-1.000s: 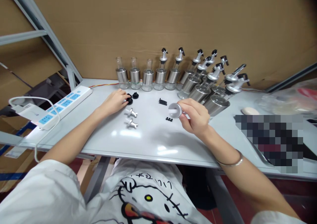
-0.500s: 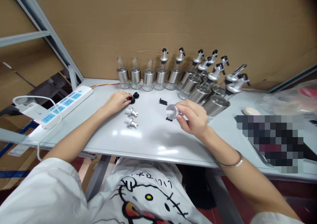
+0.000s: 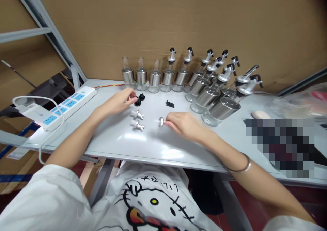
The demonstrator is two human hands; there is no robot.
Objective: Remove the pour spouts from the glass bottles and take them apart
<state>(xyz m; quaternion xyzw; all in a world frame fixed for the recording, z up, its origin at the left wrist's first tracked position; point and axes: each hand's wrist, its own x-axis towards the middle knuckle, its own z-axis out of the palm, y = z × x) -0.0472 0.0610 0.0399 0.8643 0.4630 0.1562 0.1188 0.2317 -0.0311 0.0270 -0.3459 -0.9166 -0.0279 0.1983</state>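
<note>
Near the back left, the fingertips of my left hand are closed at the top of a black stopper, which stands on the table. A second black stopper is just behind it. My right hand pinches the narrow end of a silver pourer top, whose round flange and white tube point left, low over the table. Two similar pourer tops, one behind and one in front, lie to its left. Small black levers lie behind my right hand.
Three open bottles stand at the back left. Several bottles with pourers stand to their right. A power strip with a white cable is on the left. At the right are a white oval object, plastic bags and a blurred-out item.
My right hand has moved left and lower with the pourer top, now turned side-on to the left. My left hand has shifted slightly left, and more of the black stopper shows.
</note>
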